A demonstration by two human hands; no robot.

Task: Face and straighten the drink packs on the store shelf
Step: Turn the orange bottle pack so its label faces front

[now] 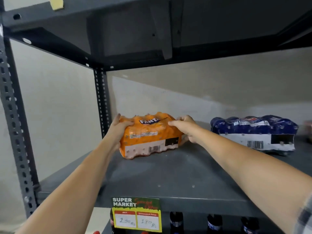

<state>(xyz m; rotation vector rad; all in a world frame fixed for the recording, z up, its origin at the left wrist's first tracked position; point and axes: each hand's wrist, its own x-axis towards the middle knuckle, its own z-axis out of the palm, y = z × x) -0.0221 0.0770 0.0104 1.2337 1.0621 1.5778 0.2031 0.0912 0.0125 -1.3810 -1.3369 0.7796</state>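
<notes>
I have the orange pack at frame centre, deep on the shelf, left hand and right hand with fingers clamped on its ends. It sits skewed; next I'd square it and draw it forward, then the blue pack at right.

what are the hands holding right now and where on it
Both hold the orange shrink-wrapped Fanta pack: the left hand grips its left end, the right hand its right end.

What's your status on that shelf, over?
Left hand and right hand both gripping orange Fanta pack, tilted. Blue pack sits apart, right. Nothing blocking.
</notes>
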